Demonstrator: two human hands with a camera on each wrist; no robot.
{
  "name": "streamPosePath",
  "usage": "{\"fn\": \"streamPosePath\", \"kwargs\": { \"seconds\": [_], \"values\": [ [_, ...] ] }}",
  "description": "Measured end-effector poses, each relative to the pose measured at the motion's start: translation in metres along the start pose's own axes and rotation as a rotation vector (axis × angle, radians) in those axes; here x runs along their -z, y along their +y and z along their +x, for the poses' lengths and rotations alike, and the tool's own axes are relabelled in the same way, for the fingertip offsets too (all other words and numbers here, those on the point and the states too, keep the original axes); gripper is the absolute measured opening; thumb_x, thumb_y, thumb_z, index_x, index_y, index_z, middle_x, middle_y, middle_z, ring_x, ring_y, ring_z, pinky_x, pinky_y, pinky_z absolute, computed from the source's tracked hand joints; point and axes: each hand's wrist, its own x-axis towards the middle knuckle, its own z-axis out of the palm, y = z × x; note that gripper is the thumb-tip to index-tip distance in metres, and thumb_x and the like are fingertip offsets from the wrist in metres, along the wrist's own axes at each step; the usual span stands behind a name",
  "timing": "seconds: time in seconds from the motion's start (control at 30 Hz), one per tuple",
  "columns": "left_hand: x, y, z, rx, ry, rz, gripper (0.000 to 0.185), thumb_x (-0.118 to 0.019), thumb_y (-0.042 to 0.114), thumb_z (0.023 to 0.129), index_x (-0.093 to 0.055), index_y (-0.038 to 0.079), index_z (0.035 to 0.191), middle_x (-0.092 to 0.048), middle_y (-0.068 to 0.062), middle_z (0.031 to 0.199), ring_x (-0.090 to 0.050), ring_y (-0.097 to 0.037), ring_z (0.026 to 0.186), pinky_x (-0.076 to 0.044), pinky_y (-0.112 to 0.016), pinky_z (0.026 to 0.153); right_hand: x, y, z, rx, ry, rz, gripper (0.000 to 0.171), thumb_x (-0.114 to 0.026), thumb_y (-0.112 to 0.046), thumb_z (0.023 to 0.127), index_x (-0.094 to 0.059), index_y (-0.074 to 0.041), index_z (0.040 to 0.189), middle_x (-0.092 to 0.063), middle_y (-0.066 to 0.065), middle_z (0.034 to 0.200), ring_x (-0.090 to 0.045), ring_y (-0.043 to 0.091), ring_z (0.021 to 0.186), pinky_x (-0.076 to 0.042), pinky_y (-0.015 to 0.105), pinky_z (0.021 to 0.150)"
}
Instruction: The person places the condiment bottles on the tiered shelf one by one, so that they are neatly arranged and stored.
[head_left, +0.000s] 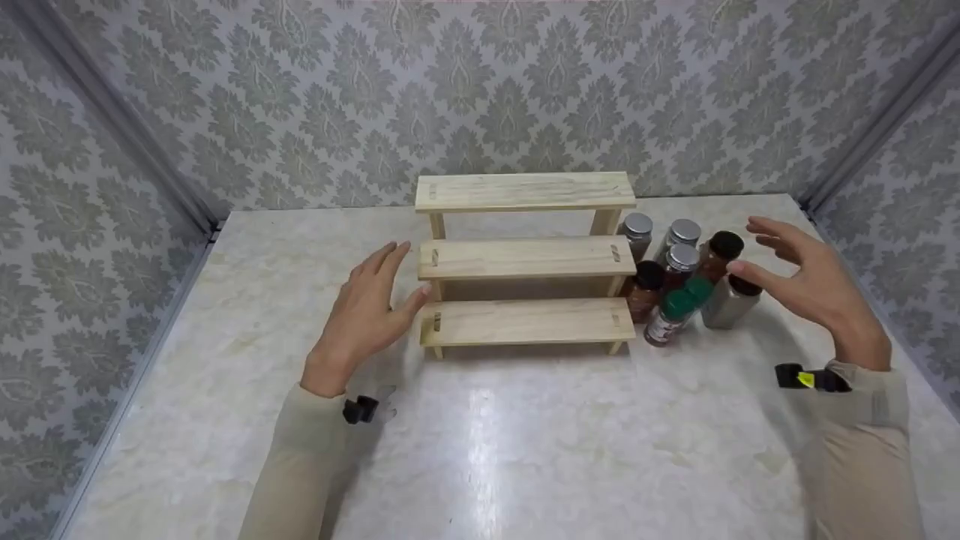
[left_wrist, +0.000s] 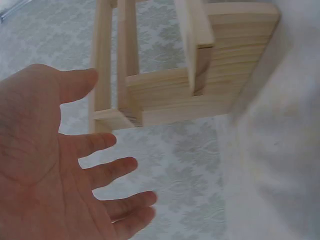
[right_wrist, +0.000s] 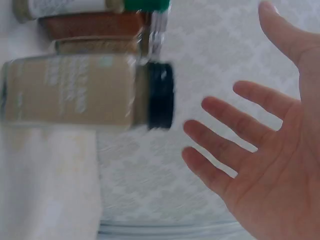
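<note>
Our left hand (head_left: 367, 304) hovers, fingers spread and released, beside the rack (head_left: 525, 259). Our right hand (head_left: 814, 281), fingers likewise released, hovers near the jars (head_left: 679, 289).

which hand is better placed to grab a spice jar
Right. The right hand hovers open beside the jars, which stand right of the rack. The left hand is on the rack's far side.

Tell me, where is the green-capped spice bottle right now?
In the head view, the green-capped bottle stands among the spice jars just right of the wooden rack, near the right hand.
</note>
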Motion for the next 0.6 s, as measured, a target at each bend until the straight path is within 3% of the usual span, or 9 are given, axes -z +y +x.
{"fn": "streamPosePath", "kwargs": {
  "seconds": [0.07,0.13,0.23,0.37,0.6],
  "values": [
    [-0.002,-0.008,-0.003,0.036,-0.074,-0.089,0.081,-0.062,0.047,0.108,-0.026,0.009,0.17,-0.027,-0.02,0.174,-0.031,-0.047,0.157,-0.033,-0.066,0.125,-0.001,0.013,-0.001,-0.012,-0.018,0.01,0.075,-0.078,-0.041,0.099,-0.045,-0.022,0.164,-0.048,0.016,0.163,-0.051,0.033,0.146,-0.046,0.045,0.117],
    [-0.002,-0.015,-0.003,0.082,-0.156,-0.194,0.082,-0.064,0.044,0.108,-0.024,0.008,0.17,-0.028,-0.021,0.173,-0.037,-0.046,0.154,-0.038,-0.063,0.122,-0.001,0.025,-0.001,0.004,-0.029,0.03,0.07,-0.082,-0.035,0.097,-0.053,-0.017,0.158,-0.057,0.01,0.155,-0.061,0.012,0.132,-0.051,0.024,0.104],
    [-0.002,-0.024,-0.001,0.129,-0.277,-0.323,0.083,-0.066,0.042,0.107,-0.025,0.007,0.169,-0.032,-0.021,0.171,-0.044,-0.046,0.15,-0.045,-0.06,0.118,-0.003,0.041,0.0,0.016,-0.042,0.084,0.063,-0.085,-0.027,0.095,-0.06,-0.01,0.15,-0.065,-0.007,0.138,-0.06,-0.011,0.112,-0.048,0.005,0.088],
    [-0.002,-0.031,0.003,0.165,-0.368,-0.45,0.078,-0.071,0.037,0.104,-0.034,0.005,0.165,-0.045,-0.019,0.163,-0.055,-0.044,0.142,-0.053,-0.053,0.111,-0.006,0.054,0.0,-0.011,-0.054,0.14,0.06,-0.087,-0.022,0.093,-0.063,-0.005,0.146,-0.063,-0.026,0.124,-0.062,-0.013,0.106,-0.051,0.005,0.087],
    [-0.006,-0.037,0.003,0.186,-0.4,-0.533,0.069,-0.078,0.022,0.099,-0.046,0.0,0.157,-0.059,-0.02,0.15,-0.065,-0.039,0.131,-0.059,-0.041,0.1,-0.009,0.06,0.001,-0.025,-0.069,0.153,0.058,-0.086,-0.021,0.094,-0.064,-0.005,0.145,-0.068,-0.031,0.117,-0.065,-0.012,0.105,-0.054,0.008,0.086]
  ]
}}
